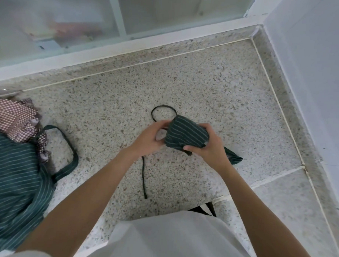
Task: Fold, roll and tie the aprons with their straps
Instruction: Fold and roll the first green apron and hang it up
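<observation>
A dark green apron with thin white stripes is rolled into a tight bundle held above the speckled floor. My right hand grips the bundle from its right side, thumb under its near edge. My left hand holds the bundle's left end, fingers curled at it. One thin dark strap hangs from the bundle toward me and lies on the floor. Another strap forms a loop beyond the bundle. A strip of the apron's fabric sticks out behind my right wrist.
A pile of aprons lies at the left: a green striped one with a wide strap loop and a brown patterned one. A frosted glass partition runs along the far side. A pale wall closes the right.
</observation>
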